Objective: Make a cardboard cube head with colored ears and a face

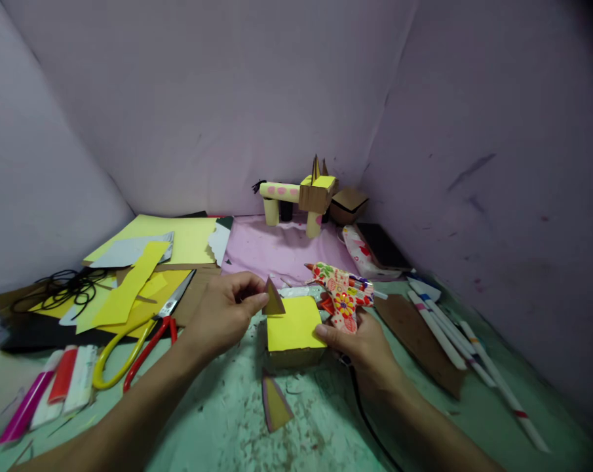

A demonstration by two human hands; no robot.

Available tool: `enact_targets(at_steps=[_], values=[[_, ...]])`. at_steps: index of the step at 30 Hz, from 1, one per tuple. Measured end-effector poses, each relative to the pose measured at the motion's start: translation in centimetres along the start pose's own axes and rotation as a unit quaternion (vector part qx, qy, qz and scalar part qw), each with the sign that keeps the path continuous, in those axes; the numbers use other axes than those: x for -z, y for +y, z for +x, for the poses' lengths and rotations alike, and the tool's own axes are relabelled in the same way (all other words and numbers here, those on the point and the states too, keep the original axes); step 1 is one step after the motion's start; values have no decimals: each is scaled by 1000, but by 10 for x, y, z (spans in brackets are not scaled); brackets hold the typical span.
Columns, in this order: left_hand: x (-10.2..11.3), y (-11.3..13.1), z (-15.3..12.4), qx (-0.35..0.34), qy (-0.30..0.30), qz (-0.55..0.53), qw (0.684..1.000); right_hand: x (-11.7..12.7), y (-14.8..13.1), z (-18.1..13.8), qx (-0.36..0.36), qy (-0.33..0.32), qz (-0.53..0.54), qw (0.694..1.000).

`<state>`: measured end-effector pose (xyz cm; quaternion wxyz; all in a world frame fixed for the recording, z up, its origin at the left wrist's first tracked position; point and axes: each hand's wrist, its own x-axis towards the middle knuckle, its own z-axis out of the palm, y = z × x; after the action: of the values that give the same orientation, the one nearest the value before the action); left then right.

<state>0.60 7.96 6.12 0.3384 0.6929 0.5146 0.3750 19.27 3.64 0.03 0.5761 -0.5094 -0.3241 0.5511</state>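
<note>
My left hand [223,313] pinches a small brown-and-yellow cardboard triangle [273,299] and holds it upright on the back left corner of a cardboard box with a yellow top [293,326]. My right hand [361,343] rests against the box's right side, fingers curled on its edge. A second triangle [275,401] lies flat on the green table in front of the box. A flower-patterned glue gun [344,296] sits just behind my right hand.
Yellow and red scissors [137,342] lie at the left beside yellow paper sheets [129,286] and a black cord [69,287]. Glue sticks [453,334] and brown card [414,334] lie at the right. A cardboard animal figure [301,195] stands at the back on pink paper.
</note>
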Motion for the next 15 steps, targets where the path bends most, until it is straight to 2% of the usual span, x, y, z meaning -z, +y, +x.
enact_targets(at_steps=[15], values=[[-3,-6,0,11,-17,-4,1000,-2,-4,-3,12,13,-51,999]])
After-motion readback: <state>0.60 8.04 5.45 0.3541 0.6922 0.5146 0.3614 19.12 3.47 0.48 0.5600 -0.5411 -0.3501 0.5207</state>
